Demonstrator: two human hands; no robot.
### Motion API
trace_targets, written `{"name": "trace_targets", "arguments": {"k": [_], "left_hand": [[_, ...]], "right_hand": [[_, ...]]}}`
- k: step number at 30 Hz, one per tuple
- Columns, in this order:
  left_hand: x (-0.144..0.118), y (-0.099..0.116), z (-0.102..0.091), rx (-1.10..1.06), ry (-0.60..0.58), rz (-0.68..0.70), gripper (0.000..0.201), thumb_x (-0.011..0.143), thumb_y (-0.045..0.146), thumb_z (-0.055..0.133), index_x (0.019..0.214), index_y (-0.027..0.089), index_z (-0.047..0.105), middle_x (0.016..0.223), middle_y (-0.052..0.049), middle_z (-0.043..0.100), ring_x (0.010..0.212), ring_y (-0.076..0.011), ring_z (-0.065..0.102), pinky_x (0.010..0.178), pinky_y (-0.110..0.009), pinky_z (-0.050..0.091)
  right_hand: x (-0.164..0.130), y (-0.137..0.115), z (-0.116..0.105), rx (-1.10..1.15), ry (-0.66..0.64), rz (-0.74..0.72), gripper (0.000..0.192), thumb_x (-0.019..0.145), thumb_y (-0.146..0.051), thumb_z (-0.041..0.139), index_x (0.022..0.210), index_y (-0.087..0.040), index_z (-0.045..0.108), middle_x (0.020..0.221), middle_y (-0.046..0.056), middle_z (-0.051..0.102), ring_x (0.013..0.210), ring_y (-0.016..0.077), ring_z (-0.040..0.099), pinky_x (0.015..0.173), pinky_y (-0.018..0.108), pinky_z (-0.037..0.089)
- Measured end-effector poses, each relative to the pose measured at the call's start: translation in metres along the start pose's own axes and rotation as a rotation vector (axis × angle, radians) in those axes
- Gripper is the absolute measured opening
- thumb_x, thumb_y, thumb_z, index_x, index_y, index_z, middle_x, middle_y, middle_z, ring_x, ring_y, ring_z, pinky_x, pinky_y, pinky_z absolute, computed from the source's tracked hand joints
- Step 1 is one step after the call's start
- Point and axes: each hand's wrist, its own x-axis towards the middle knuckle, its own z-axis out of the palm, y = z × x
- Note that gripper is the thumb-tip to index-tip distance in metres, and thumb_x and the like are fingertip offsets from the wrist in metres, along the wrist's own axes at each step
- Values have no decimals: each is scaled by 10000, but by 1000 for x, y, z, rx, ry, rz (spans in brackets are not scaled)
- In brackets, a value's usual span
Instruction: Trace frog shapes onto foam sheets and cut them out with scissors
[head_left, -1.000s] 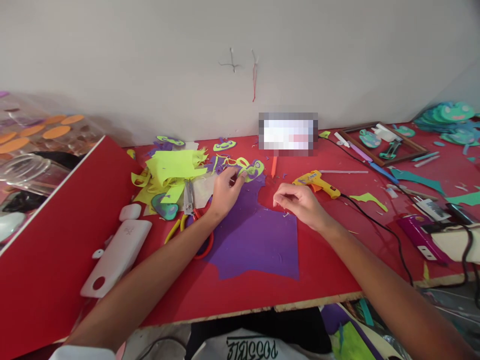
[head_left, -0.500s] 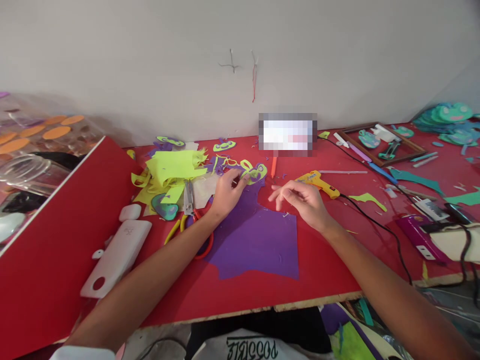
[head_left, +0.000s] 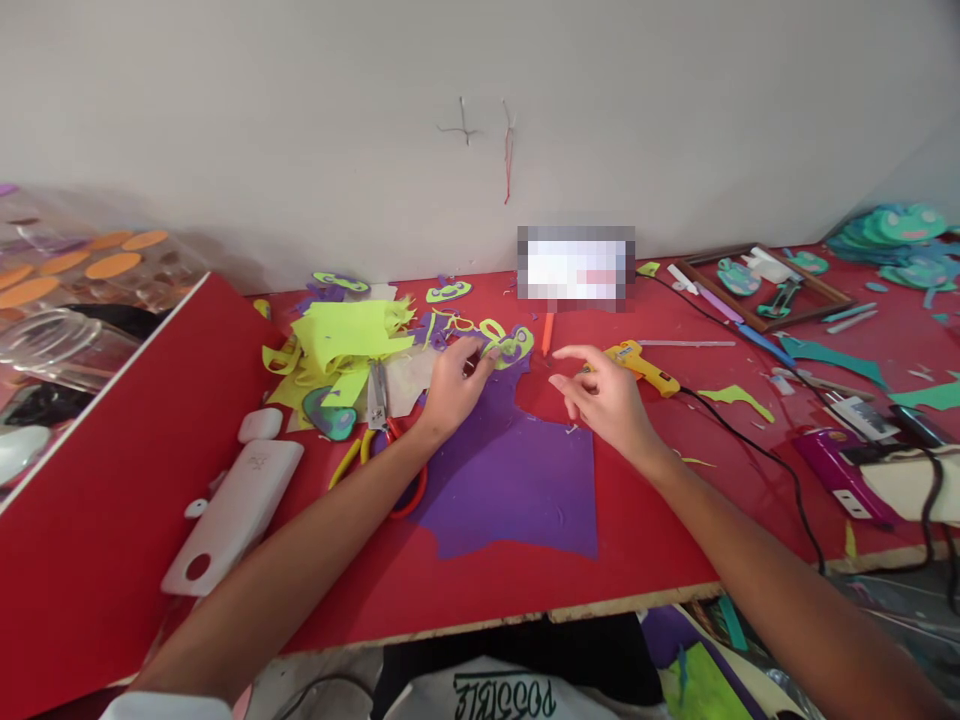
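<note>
At the far end of the purple sheet (head_left: 510, 490), my left hand (head_left: 454, 385) is pinching the lime-and-purple cutout (head_left: 516, 347), its grip clamping one end. My right hand (head_left: 611, 400) is hovering by the sheet's right edge, thumb and forefinger standing apart. A yellow glue gun (head_left: 654, 371) is lying right of the sheet; scissors (head_left: 377, 400) are resting at its left, partly under my forearm.

On the desk (head_left: 637, 545), scissors (head_left: 377, 400) lie at the sheet's (head_left: 517, 490) left edge, a cutout (head_left: 517, 345) at its far end, glue gun (head_left: 651, 372) right; power bank (head_left: 241, 515) near left, frame (head_left: 814, 314) far right
</note>
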Motion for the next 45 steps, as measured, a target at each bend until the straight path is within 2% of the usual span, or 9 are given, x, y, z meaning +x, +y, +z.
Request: {"name": "trace_targets", "arguments": {"k": [3, 8, 14, 19, 25, 29, 36, 41, 45], "left_hand": [[-1, 3, 0, 23, -22, 56, 417, 996, 448, 528, 690, 198, 395, 661, 21, 427, 621, -122, 400, 600, -285, 333], [-1, 1, 0, 14, -10, 35, 423, 998, 463, 524, 693, 199, 399, 667, 18, 433, 625, -123, 409, 593, -284, 337], [0, 0, 0, 21, -9, 37, 425, 996, 443, 528, 684, 196, 381, 656, 25, 424, 616, -117, 398, 590, -280, 320], [-1, 1, 1, 38, -33, 39, 416, 994, 414, 538, 675, 194, 387, 649, 26, 420, 611, -119, 395, 594, -281, 318], [-2, 1, 1, 23, -50, 53, 401, 998, 409, 538, 684, 191, 418, 652, 23, 443, 612, -118, 415, 596, -278, 324], [-1, 0, 1, 22, -35, 49, 416, 997, 433, 535, 683, 193, 406, 649, 23, 432, 610, -117, 408, 584, -276, 322], [-2, 4, 1, 41, -34, 78, 425, 999, 419, 534, 676, 197, 369, 643, 30, 407, 600, -115, 376, 585, -282, 306], [-2, 4, 1, 52, -73, 107, 382, 1006, 387, 526, 696, 192, 417, 667, 25, 440, 624, -120, 411, 605, -281, 318], [-2, 3, 1, 59, -113, 102, 383, 1005, 379, 531, 691, 191, 417, 661, 25, 435, 628, -123, 417, 607, -283, 312]], "right_hand": [[2, 5, 1, -104, -31, 65, 501, 900, -515, 690, 1270, -180, 639, 428, -85, 497, 386, 141, 460, 450, 284, 408], [-2, 7, 5, -223, -215, -124, 287, 979, -429, 599, 906, -201, 756, 702, 12, 700, 590, 160, 621, 576, 284, 467], [-1, 3, 5, -344, 64, -502, 279, 990, -371, 605, 826, -227, 778, 1117, 102, 697, 970, 239, 665, 874, 411, 542], [0, -6, -2, -243, -49, -572, 324, 1019, -384, 549, 792, -260, 745, 1403, 39, 631, 1492, 314, 356, 1214, 550, 303], [-6, -6, 1, 165, -234, -296, 382, 1059, -410, 455, 741, -236, 573, 631, -21, 580, 814, 194, 725, 986, 441, 544], [-5, 3, 3, 256, -206, -99, 371, 1044, -482, 465, 759, -244, 461, 558, -92, 351, 383, 86, 391, 442, 247, 422], [3, 9, 1, -134, -38, 15, 300, 949, -465, 634, 1118, -217, 648, 480, -85, 455, 427, 126, 408, 480, 269, 344], [4, 9, 4, -206, -116, -106, 272, 972, -382, 592, 821, -203, 730, 734, 30, 713, 633, 183, 623, 638, 325, 473], [3, 2, 1, -206, 87, -330, 284, 983, -391, 593, 806, -238, 754, 1016, 74, 713, 954, 241, 668, 880, 410, 522]]}}
